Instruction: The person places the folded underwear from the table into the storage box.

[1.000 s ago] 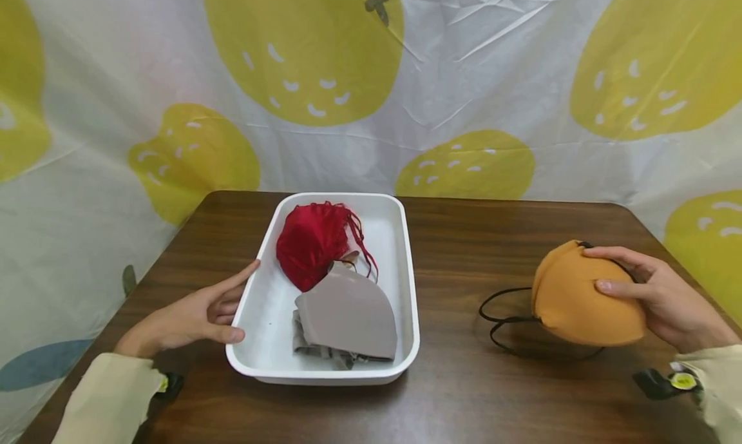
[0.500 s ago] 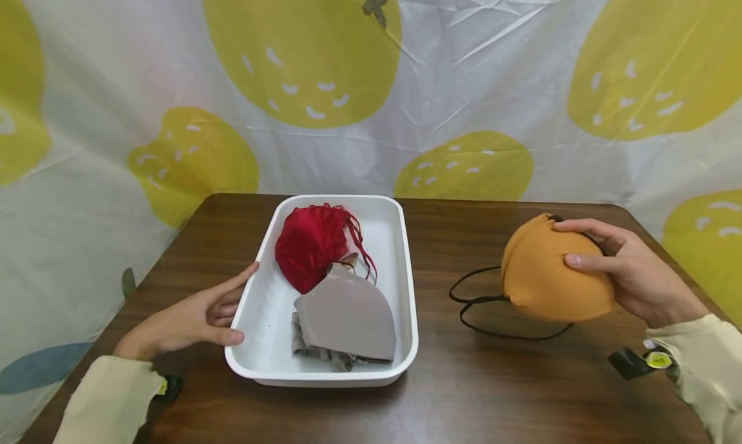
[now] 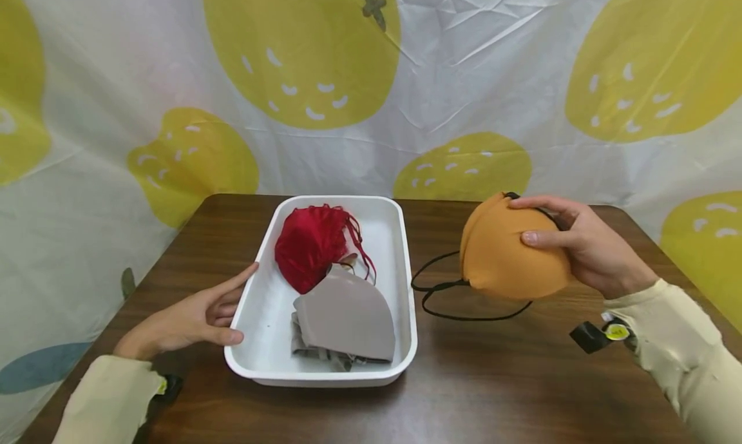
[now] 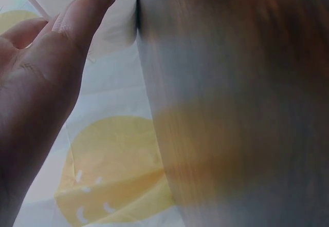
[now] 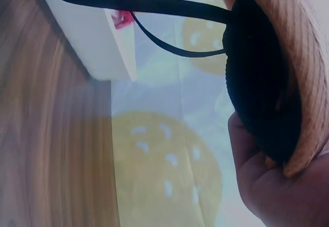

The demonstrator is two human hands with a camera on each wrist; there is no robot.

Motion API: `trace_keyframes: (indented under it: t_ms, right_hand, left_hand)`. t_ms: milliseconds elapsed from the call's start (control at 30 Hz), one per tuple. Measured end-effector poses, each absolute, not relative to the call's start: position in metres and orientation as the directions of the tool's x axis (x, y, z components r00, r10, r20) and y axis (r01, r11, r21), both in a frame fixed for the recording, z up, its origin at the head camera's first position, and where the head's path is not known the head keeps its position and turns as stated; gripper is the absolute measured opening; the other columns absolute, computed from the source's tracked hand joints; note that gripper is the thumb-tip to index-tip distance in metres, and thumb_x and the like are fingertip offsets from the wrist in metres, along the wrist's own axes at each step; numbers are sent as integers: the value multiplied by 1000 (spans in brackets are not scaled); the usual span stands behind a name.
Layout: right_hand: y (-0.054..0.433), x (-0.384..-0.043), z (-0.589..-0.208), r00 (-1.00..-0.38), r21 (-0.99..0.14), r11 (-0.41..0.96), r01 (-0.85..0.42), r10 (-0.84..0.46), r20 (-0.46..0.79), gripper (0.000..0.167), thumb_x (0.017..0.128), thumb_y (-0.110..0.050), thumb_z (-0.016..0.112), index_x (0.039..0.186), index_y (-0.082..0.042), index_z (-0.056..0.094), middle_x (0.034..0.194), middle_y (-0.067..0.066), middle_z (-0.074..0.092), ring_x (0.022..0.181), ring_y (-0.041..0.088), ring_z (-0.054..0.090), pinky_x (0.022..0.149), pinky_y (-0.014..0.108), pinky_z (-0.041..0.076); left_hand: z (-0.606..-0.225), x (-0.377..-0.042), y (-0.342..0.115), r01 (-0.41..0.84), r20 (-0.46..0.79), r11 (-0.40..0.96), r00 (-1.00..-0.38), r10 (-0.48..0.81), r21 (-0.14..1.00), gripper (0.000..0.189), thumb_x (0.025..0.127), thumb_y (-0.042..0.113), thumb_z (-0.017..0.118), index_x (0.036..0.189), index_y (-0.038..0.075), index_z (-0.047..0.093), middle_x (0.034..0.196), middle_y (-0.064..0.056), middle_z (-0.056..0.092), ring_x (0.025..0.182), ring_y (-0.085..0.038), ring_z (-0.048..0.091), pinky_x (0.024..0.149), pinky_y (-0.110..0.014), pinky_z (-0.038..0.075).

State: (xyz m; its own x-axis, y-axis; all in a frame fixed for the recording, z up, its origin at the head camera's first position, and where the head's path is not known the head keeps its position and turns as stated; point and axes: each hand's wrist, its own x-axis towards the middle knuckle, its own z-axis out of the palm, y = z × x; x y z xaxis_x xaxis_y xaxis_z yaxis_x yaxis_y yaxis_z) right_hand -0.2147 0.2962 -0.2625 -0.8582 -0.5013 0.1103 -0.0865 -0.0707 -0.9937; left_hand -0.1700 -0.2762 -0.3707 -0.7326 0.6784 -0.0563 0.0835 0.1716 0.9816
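My right hand holds a rounded, padded orange pouch-like thing, thumb on the near face and fingers over the top. In the right wrist view its outside is ribbed like corduroy, and its hollow is black. Black cords trail from its left end to the right rim of a white tray. On the tray's left rim rests my left hand, thumb and forefinger stretched along it. Inside the tray lie a crumpled red satin pouch with thin red strings and a folded grey piece.
The tray stands on a dark brown wooden table, left of its middle. Behind the table hangs a white cloth printed with yellow fruit. A small black wrist camera sits below the right cuff.
My right hand has carried the orange thing left and up, toward the tray, its cords swinging along. My left hand and the things in the tray have stayed put.
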Motion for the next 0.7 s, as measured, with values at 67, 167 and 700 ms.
trace_keyframes:
  t_ms: [67, 167, 700]
  right_hand:
    - [286, -217, -260, -852, -994, -71, -81, -513, 106, 48, 98, 10, 51, 136, -16, 62, 139, 0, 55, 107, 17, 68, 74, 35, 63]
    - [269, -220, -258, -845, -994, -75, -76, -524, 104, 46, 96, 10, 54, 133, -15, 64, 138, 2, 55, 106, 18, 68, 75, 35, 63]
    - [191, -238, -260, -843, -995, -10, -96, -531, 86, 43, 88, 7, 68, 120, -21, 71, 143, 1, 54, 110, 16, 64, 80, 28, 60]
  left_hand:
    - [-371, -170, -277, 89, -52, 172, -733, 678, 981, 109, 91, 5, 72, 162, 19, -10, 158, -44, 8, 129, 2, 53, 97, -28, 54]
    - [-371, -170, -277, 93, -50, 173, -733, 678, 980, 108, 91, 5, 71, 162, 20, -10, 158, -43, 8, 130, 2, 53, 97, -28, 54]
    - [-372, -171, -277, 73, -67, 177, -737, 673, 982, 109, 91, 6, 72, 162, 21, -9, 159, -42, 8, 130, 2, 53, 98, -28, 54]
